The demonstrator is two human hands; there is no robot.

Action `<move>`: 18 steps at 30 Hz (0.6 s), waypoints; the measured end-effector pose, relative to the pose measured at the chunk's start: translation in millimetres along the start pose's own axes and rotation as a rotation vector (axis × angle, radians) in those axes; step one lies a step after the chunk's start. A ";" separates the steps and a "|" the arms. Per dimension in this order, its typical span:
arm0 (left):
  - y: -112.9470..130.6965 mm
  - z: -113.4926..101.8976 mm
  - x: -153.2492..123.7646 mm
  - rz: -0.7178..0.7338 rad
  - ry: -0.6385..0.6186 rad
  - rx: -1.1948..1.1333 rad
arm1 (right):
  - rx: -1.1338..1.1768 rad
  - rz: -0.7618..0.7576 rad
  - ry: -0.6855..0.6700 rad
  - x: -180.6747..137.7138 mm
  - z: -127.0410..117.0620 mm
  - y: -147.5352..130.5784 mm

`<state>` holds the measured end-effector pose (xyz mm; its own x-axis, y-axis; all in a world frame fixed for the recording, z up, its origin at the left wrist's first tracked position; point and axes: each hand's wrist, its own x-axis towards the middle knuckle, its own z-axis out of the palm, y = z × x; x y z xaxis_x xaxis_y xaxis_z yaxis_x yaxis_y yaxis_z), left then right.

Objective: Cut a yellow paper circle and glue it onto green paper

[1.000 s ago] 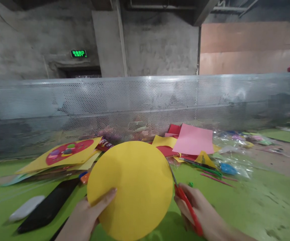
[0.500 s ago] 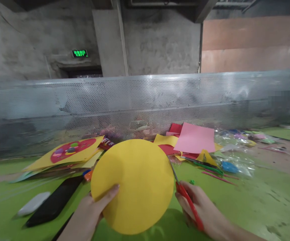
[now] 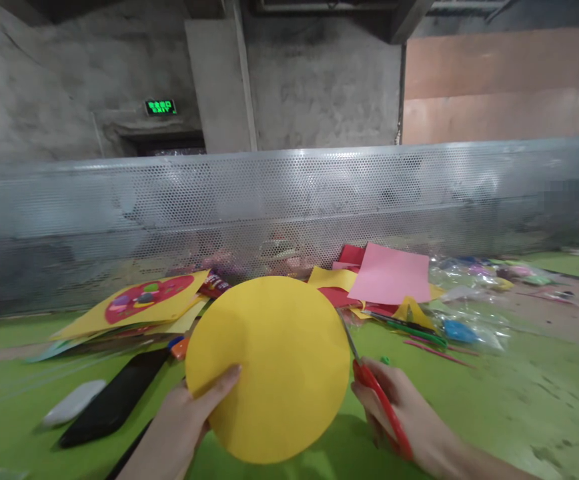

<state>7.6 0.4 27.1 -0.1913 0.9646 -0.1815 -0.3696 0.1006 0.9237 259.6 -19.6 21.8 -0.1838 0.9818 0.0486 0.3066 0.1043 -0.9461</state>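
A round yellow paper disc (image 3: 274, 373) is held up over the green table, its face toward me. My left hand (image 3: 202, 407) pinches its lower left part, thumb in front and the other fingers hidden behind. On the right, my right hand (image 3: 394, 407) is wrapped round the red handles of a pair of scissors (image 3: 382, 403). The metal blade points up and left, close along the disc's right edge. Whether the blade touches the paper I cannot tell.
Behind stands a perforated metal panel (image 3: 289, 193). Left lie a yellow card with a red heart (image 3: 149, 297), a black phone-like slab (image 3: 117, 397) and a white oval case (image 3: 74, 402). Right are pink paper (image 3: 389, 273), green-handled scissors (image 3: 419, 332) and clear plastic bags (image 3: 484, 320).
Almost everything has shifted slightly rightward in view, the table's things included. Both hands keep their hold on the paper disc and the scissors.
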 end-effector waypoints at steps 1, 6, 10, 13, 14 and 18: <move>1.1 1.7 -1.3 0.002 0.007 -0.002 | 0.002 0.001 0.009 0.2 0.0 0.1; 6.2 8.6 -8.0 0.002 0.079 0.034 | 0.008 0.013 0.047 0.8 -0.8 -2.6; 8.2 10.4 -11.9 0.023 0.065 0.034 | 0.056 -0.042 0.082 1.4 -1.9 -3.7; 7.7 9.5 -10.4 0.012 0.058 0.002 | 0.083 -0.095 0.098 1.9 -2.3 -4.7; 7.0 8.8 -8.8 0.009 0.053 -0.011 | 0.092 -0.103 0.106 2.1 -2.6 -5.6; 2.3 4.9 -1.3 0.007 0.006 -0.014 | 0.149 -0.079 0.078 2.7 -4.7 -11.2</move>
<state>11.5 0.5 31.2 -0.1991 0.9638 -0.1773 -0.3810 0.0905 0.9201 260.0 -17.5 34.0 -0.1272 0.9814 0.1437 0.1515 0.1624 -0.9750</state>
